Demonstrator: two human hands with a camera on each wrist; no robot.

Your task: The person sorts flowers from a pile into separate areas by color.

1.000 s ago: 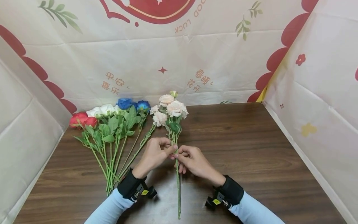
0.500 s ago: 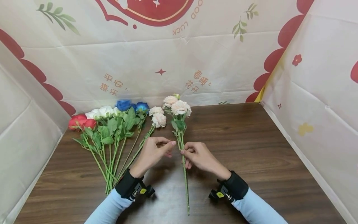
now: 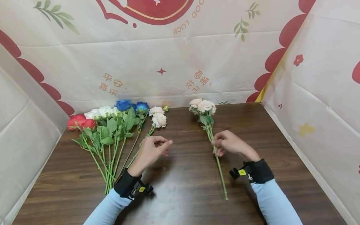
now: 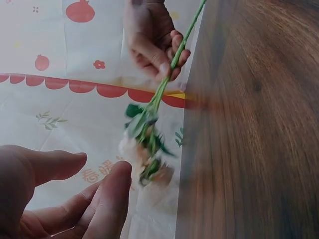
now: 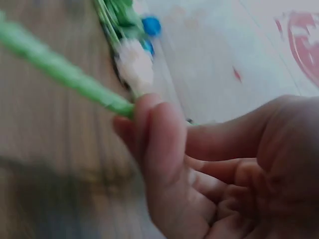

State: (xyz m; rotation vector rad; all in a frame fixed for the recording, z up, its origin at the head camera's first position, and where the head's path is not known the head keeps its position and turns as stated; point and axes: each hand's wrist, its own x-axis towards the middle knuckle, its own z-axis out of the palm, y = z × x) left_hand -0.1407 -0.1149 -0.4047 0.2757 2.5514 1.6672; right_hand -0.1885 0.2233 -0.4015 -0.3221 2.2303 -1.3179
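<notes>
My right hand [image 3: 230, 143] pinches the green stem [image 3: 220, 175] of a pale pink artificial rose spray [image 3: 206, 107] between thumb and fingers, right of the table's middle. Its blooms point to the back wall and the stem end slants toward me. In the right wrist view the stem [image 5: 65, 72] runs into the fingertips. My left hand [image 3: 153, 151] holds nothing; a gap shows between its thumb and fingers in the left wrist view. It hovers beside another pale pink rose spray [image 3: 159, 120], hiding part of its stem.
Red roses [image 3: 81, 122], white roses [image 3: 101, 112] and blue roses [image 3: 123, 105] lie fanned at the left of the brown wooden table [image 3: 191, 187], stems crossing toward the front. A printed white cloth [image 3: 135, 62] encloses the back and sides.
The left hand has let go of the pink rose spray and drawn slightly left. My right hand has carried that spray to the right, away from the other flowers.
</notes>
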